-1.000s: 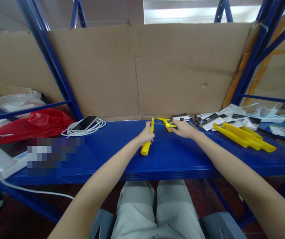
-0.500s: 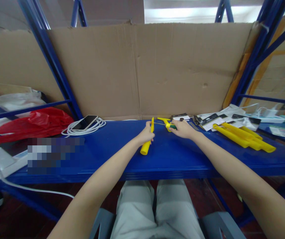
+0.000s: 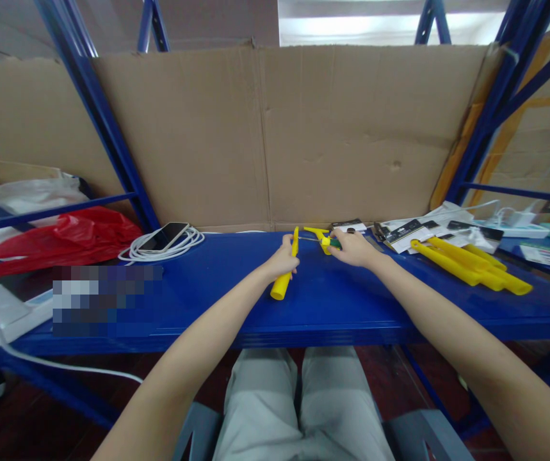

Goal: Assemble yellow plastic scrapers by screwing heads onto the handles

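My left hand (image 3: 283,258) is closed round a yellow handle-like part (image 3: 281,286), which stands tilted over the blue table (image 3: 236,282). In my right hand (image 3: 353,248) is a screwdriver (image 3: 335,243) with a green and yellow handle; its thin shaft points left and its tip meets the upper end of the yellow part. Just behind the screwdriver lies another yellow piece (image 3: 317,230), partly hidden by the screwdriver's handle and my fingers.
Several yellow parts (image 3: 471,262) and black-and-white packets (image 3: 406,234) lie on the right. At the left are a phone (image 3: 171,235) on a coiled white cable (image 3: 135,256), a red plastic bag (image 3: 82,234) and a white power strip (image 3: 15,326). Cardboard (image 3: 351,128) stands behind.
Both hands keep nearly the same place and hold. The yellow part in my left hand has shifted very slightly.
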`<state>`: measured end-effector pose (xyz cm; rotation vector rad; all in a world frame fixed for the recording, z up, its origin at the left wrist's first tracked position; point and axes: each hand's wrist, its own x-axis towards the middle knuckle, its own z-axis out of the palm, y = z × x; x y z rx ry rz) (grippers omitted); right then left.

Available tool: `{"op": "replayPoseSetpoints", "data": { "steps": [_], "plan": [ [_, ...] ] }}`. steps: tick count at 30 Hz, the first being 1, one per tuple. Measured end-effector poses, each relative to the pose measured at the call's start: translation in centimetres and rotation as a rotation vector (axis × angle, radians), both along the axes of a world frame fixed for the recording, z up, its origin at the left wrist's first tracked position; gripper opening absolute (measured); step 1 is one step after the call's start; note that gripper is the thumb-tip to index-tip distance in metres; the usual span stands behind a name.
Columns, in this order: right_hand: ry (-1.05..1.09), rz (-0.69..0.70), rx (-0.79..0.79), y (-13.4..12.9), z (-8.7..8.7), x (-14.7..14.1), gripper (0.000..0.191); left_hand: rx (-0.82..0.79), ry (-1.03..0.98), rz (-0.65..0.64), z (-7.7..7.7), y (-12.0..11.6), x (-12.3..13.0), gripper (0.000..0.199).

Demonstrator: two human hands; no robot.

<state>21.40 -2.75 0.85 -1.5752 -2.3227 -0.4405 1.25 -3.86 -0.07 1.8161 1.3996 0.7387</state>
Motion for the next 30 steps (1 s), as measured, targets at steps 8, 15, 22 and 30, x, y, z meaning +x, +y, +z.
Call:
{"op": "replayPoseSetpoints", "data": {
  "steps": [8,15,22,30],
  "plan": [
    [-0.027,0.024,0.013,0.61,-0.18,0.28,0.022,0.002,-0.019,-0.005,0.01,-0.07,-0.03,0.065],
    [0.011,-0.008,-0.011,0.35,-0.25,0.25,0.028,-0.001,-0.005,-0.001,-0.08,0.0,0.02,0.067],
    [-0.067,0.055,0.024,0.39,-0.07,0.31,0.023,-0.002,-0.008,0.013,0.01,-0.05,-0.02,0.067],
    [-0.006,-0.045,0.018,-0.09,0.07,0.13,0.028,-0.007,-0.011,0.002,-0.02,-0.01,-0.03,0.066]
  ]
}}
